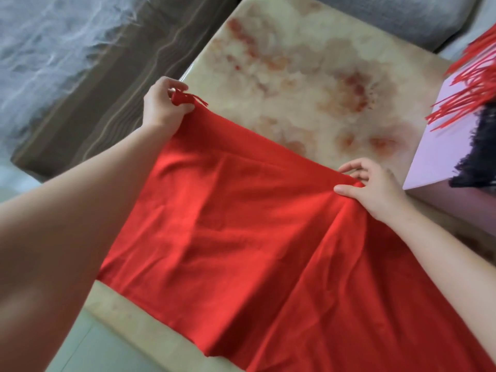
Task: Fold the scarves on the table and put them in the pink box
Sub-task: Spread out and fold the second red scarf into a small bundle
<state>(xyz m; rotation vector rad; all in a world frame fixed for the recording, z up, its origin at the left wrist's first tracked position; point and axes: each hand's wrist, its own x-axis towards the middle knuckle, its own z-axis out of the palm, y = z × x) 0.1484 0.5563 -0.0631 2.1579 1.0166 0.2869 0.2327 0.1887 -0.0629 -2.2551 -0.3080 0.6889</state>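
Note:
A red scarf (pixel 241 226) lies spread over the marbled table (pixel 300 76), reaching toward the lower right. My left hand (pixel 161 106) grips its far left corner, with a few red fringe threads poking out between the fingers. My right hand (pixel 373 189) pinches the far right part of the same top edge between thumb and fingers. The pink box (pixel 440 149) stands at the right edge of the table. Red fringe (pixel 472 84) and a dark fringed scarf (pixel 477 159) hang over its side.
A grey sofa cushion (pixel 402 17) sits beyond the table at the top right. To the left is a brown-bordered grey rug (pixel 53 49) on the floor. The table's near edge runs along the bottom left.

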